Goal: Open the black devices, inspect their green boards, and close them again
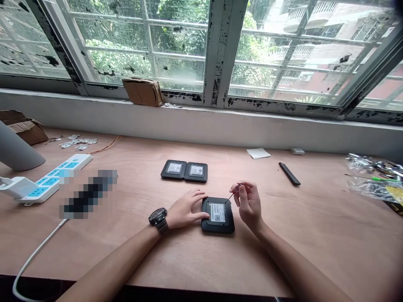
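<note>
A small black device [218, 214] with a white label lies on the wooden table [315, 226] in front of me. My left hand [186, 208], a black watch on its wrist, lies flat with fingers spread, pressing the device's left edge. My right hand [247, 201] is closed in a pinch on a thin screwdriver [233, 194] whose tip points down at the device's upper right corner. Two more black devices [184, 170] of the same kind lie side by side farther back.
A white power strip [50, 180] with blue sockets and its cable lie at the left, beside a grey stand base [15, 151]. A black bar [289, 173], a white pad [258, 153], plastic bags with parts [374, 176] and cardboard boxes [143, 91] sit around. A windowsill wall closes the far edge.
</note>
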The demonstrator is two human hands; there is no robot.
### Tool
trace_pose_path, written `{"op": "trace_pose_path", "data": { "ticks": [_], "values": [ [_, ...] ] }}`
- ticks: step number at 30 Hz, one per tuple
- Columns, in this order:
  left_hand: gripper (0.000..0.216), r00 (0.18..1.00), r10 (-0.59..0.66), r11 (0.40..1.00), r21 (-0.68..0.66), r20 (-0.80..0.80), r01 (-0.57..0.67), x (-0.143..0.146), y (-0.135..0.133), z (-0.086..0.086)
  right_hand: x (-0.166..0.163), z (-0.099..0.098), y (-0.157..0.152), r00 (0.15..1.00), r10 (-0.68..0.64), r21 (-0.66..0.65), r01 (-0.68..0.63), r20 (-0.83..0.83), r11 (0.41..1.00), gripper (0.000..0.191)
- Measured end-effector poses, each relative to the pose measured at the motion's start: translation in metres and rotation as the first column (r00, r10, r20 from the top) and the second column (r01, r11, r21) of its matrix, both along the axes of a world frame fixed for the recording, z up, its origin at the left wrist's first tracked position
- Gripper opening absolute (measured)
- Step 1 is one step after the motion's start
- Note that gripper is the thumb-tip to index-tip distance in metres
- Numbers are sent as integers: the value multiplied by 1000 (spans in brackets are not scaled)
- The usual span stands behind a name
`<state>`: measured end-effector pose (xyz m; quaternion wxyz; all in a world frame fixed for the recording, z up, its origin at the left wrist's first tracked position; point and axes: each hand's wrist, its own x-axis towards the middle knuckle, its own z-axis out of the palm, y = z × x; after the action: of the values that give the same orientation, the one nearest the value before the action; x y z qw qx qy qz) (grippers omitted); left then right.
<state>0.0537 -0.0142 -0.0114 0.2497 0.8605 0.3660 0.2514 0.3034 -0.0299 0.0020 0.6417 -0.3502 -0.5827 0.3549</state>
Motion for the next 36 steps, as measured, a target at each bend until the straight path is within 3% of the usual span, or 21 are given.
{"op": "trace_pose_path", "data": {
  "ticks": [8,14,17,22,27,32,36],
  "values": [
    [68,999,-24,1000,3,26,24,-1,0,-2,3,3,-2,974,112,-78,-99,198,992,15],
    [74,999,-47,999,-8,16,47,-20,10,-1,8,13,2,977,208,-231,-192,45,954,23],
    [70,1000,-21,1000,-17,11,21,-28,15,0,12,15,4,968,251,-212,-242,19,947,27],
    [65,992,-111,993,39,-55,113,-24,13,3,14,16,2,961,143,-134,-114,238,984,21],
    [70,990,-115,991,60,-82,120,-19,10,-1,-8,16,1,990,-56,-7,57,129,998,21],
    [52,999,24,999,21,30,-25,-31,22,-5,-37,12,8,961,14,24,-22,277,999,22],
    [41,990,126,992,-7,68,-126,-43,29,-3,-42,9,13,959,25,-8,-24,283,1000,25]
  ]
}}
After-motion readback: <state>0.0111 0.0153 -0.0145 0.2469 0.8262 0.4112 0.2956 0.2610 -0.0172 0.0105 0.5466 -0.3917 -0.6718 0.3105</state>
